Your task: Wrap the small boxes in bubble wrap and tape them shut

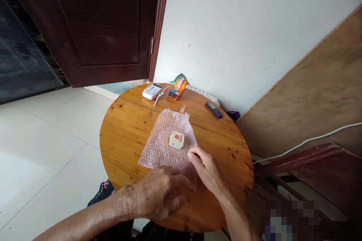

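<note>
A sheet of pinkish bubble wrap (161, 135) lies spread on the round wooden table. On top of it, near its middle, sits a small cream-coloured box (177, 140) with a red label. My right hand (206, 165) is at the wrap's right edge, fingers curled and thumb against them, pinching that edge. My left hand (161, 192) hovers over the near part of the wrap and is somewhat blurred. Its fingers and thumb are apart, and nothing shows between them. A short strip of tape (183, 109) sticks out at the wrap's far edge.
The round wooden table (121, 135) stands against a white wall. Toward its back are a white boxy device (152, 91) with a cable, an orange tape dispenser (178, 89) and a dark pixelated object (214, 109). A dark red door (104, 45) is at the left.
</note>
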Available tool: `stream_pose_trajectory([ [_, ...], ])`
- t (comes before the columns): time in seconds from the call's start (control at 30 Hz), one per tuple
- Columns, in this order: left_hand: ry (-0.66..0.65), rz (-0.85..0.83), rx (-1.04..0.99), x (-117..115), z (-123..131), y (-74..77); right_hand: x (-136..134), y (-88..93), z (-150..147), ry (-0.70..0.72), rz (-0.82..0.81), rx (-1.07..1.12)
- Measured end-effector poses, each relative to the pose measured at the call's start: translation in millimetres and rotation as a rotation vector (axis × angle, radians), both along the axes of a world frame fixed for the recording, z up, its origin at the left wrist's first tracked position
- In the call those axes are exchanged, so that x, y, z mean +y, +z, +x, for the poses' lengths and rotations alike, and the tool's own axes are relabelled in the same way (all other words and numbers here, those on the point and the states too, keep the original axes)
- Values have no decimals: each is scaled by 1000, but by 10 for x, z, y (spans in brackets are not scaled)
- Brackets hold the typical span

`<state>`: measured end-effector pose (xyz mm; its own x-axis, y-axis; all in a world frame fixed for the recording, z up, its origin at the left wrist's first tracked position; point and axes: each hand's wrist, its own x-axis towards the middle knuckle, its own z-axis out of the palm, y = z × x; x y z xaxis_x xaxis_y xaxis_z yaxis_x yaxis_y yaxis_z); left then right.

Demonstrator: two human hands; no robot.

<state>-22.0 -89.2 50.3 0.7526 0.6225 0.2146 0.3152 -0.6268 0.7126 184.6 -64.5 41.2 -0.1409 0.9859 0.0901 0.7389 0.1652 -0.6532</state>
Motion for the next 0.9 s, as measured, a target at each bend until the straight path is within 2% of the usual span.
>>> stream_pose_trajectory([
  [0.07,126,-11,-3,160,-55,-1,19,-75,93,-42,54,39],
  [0.17,265,80,22,437,-62,-57,43,-78,89,-40,71,67],
  [0.27,326,156,-4,655,-47,-122,110,-33,30,-10,8,55],
  [0.4,427,184,-66,768,-75,-180,242,4,-8,38,-24,26],
  [0.7,335,139,52,815,-32,-485,408,5,-165,20,31,-184],
  [0.9,290,155,92,871,-120,-503,393,21,-53,42,16,-240],
])
